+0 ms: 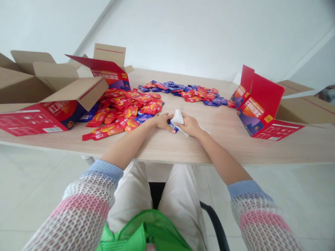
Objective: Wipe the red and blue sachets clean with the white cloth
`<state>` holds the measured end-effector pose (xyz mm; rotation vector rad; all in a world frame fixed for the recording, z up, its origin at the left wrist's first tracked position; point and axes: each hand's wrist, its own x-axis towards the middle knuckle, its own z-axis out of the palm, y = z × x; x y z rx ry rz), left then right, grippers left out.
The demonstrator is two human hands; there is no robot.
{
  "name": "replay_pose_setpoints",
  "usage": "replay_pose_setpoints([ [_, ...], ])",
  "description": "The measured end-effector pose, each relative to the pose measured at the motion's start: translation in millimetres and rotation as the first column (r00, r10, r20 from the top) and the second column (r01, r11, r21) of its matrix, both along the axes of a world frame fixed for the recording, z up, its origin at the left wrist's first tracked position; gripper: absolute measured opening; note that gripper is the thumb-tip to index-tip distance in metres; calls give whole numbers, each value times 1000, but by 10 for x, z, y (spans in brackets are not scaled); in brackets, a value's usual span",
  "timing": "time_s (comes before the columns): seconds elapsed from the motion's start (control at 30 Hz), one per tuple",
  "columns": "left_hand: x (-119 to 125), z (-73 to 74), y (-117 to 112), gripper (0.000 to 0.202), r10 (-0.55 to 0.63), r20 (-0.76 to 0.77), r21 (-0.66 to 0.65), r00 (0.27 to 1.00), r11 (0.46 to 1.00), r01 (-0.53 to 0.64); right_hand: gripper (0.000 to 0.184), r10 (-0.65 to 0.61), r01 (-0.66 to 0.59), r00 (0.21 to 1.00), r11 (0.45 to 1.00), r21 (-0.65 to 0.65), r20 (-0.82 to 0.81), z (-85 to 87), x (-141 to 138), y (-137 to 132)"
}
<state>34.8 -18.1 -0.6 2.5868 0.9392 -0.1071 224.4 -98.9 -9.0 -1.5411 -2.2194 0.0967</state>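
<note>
My right hand [190,124] is closed on a crumpled white tissue [178,117], part of which trails onto the table below the fingers. A blue sachet [175,128] lies on the table, mostly covered by the tissue and my hands. My left hand [164,122] grips the sachet's left side, thumb near its lower edge and forefinger near its upper edge. Just to the left of that hand spreads a heap of red and blue sachets [131,111], several with orange fruit printed on them.
Two open red cartons [31,118] [113,76] stand at the left, and another open red carton [252,111] is at the right. Along the back of the wooden table [162,150] runs a row of red and purple-blue sachets [180,89]. A white wall rises behind.
</note>
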Motion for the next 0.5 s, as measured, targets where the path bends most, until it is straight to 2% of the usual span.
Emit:
replay_pose_setpoints([
  [0.2, -26, 3, 95, 106, -70, -37, -48, 997, 997, 68, 42, 90, -86, 994, 994, -67, 56, 16, -34, -1],
  [0.3, -53, 41, 162, 98, -116, -26, -121, 993, 986, 112, 47, 134, -128, 990, 985, -114, 44, -10, -10, 71],
  [0.5, -41, 97, 178, 79, -137, 55, -150, 989, 978, 144, 51, 12, -3, 998, 990, -142, 67, -40, -40, 156],
])
